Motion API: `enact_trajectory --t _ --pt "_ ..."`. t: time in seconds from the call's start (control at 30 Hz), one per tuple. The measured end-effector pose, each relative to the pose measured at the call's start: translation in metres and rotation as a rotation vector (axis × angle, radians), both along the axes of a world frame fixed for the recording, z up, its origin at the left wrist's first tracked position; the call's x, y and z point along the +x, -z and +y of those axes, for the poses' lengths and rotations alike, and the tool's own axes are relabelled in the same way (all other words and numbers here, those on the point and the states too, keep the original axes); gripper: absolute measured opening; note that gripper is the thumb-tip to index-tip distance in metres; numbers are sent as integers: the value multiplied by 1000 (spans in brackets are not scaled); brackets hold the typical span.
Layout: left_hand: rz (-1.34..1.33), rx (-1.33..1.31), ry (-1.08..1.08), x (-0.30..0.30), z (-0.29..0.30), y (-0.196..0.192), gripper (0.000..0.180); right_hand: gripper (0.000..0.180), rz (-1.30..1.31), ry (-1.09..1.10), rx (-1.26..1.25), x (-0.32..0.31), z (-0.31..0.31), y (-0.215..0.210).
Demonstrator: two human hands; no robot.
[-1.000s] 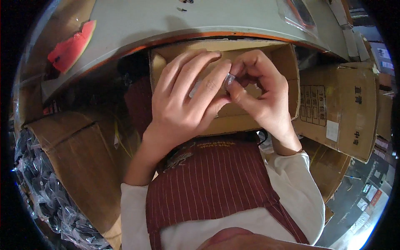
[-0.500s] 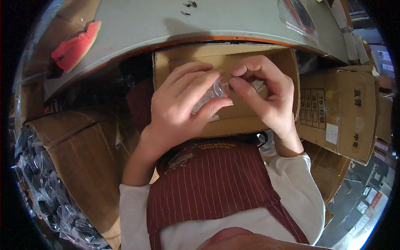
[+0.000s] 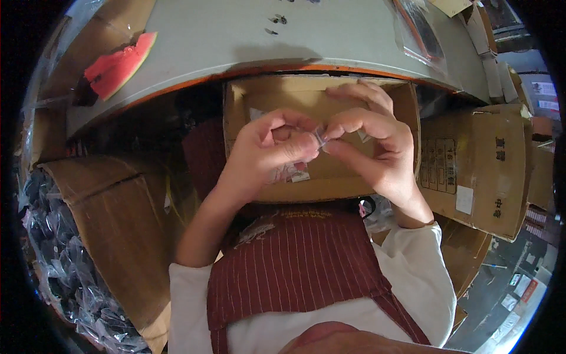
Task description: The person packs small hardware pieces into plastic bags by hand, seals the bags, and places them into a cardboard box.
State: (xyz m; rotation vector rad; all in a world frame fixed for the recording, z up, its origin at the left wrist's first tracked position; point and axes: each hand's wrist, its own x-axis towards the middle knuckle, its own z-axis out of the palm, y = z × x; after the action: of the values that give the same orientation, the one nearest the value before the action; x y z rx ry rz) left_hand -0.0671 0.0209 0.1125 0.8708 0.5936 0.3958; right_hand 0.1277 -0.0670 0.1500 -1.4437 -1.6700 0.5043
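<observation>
Over an open cardboard box (image 3: pixel 238 118) on my lap, both hands meet at a small clear plastic bag (image 3: pixel 319 134). My left hand (image 3: pixel 268 156) pinches the bag's left side between thumb and forefinger. My right hand (image 3: pixel 377 144) pinches its right side, fingers curled. More small clear packets (image 3: pixel 289 172) hang or lie just below my left hand, inside the box. What the little bag holds is too small to tell.
A grey table (image 3: pixel 247 41) with an orange edge curves above the box, with a slice of watermelon (image 3: pixel 115 65) at its left. A printed cardboard box (image 3: pixel 471 159) stands to the right. Another box (image 3: pixel 118 224) and bagged dark parts (image 3: pixel 59 259) sit left.
My left hand's fingers have curled from spread flat into a pinch. Both hands have shifted slightly up and right, now gripping the small bag between fingertips.
</observation>
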Motion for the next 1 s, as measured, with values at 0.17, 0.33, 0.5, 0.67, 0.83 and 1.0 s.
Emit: enact_trajectory --t 0.17,0.33,0.5,0.67,0.83,1.0 --pt "-29 193 -228 -4 3 31 30 18 -246 -21 62 5 10 -6" --pt "445 1553 -475 15 10 17 45 16 -519 -48 174 3 30 -7" --pt "362 1226 -251 24 17 49 39 21 -535 -342 197 -4 54 -4" --pt "526 796 -174 36 41 61 33 28 -280 -186 179 24 123 -2" --pt "503 711 -269 43 51 62 37 36 -430 -80 263 31 167 17" --pt "400 553 -276 45 55 57 31 33 -443 -147 253 19 153 18"
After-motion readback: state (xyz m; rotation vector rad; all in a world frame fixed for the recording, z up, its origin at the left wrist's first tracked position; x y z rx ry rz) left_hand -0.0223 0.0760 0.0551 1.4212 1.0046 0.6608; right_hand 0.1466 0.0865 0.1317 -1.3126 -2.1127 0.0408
